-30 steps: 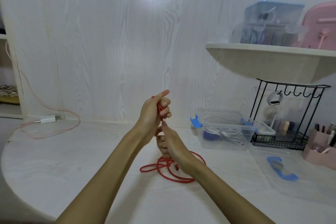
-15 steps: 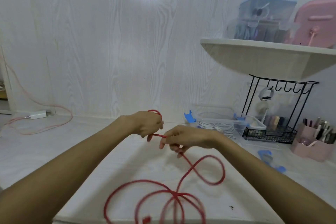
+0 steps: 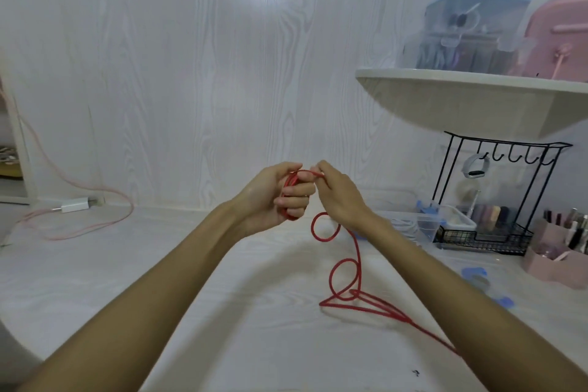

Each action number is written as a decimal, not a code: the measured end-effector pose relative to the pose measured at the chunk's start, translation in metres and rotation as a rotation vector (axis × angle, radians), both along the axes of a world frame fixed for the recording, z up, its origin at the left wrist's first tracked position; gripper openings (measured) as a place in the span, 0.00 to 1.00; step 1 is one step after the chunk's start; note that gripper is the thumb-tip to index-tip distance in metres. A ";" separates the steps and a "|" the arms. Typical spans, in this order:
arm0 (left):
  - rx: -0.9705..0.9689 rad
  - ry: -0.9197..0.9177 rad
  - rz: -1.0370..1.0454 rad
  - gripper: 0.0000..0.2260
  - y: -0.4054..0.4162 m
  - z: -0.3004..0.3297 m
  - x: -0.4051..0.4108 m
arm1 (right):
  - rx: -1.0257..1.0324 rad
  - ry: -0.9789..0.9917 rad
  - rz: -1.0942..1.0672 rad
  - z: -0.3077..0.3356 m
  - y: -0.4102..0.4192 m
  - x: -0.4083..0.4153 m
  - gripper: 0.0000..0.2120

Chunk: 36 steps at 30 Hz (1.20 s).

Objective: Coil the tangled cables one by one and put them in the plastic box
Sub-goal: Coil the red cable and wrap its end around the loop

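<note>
My left hand [image 3: 276,197] is raised over the white table and closed around a few loops of a red cable [image 3: 345,277]. My right hand [image 3: 339,197] pinches the same cable right beside the left hand's fingertips. From there the cable hangs down in a small loop, curls into a second loop on the table and trails away under my right forearm. The clear plastic box [image 3: 426,226] with blue clips stands behind my right wrist, holding a coiled white cable; my arm hides part of it.
The box's lid [image 3: 483,283] with blue clips lies on the table at the right. A black wire rack [image 3: 496,200] and a pink holder [image 3: 560,261] stand at the far right under a shelf [image 3: 471,86]. A pink cable with a white charger [image 3: 76,204] lies at the back left.
Both hands rose and came together, and more red loops are gathered in my left hand. The cable heap on the table has shrunk and shifted right.
</note>
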<state>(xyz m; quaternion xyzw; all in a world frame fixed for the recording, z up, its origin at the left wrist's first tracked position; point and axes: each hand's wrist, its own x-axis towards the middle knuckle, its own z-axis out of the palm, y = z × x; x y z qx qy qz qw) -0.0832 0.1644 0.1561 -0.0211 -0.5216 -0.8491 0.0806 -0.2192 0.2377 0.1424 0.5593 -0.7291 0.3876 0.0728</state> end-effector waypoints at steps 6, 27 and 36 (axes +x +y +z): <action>0.280 0.196 0.363 0.13 0.008 0.004 -0.020 | -0.024 -0.316 -0.091 -0.029 -0.023 0.029 0.14; -1.804 -0.524 0.329 0.16 -0.029 -0.048 -0.013 | 0.912 -0.378 0.014 0.009 0.021 0.008 0.05; -0.862 -0.448 -0.211 0.17 -0.014 -0.012 -0.002 | 0.757 -0.592 0.148 0.015 0.036 -0.023 0.07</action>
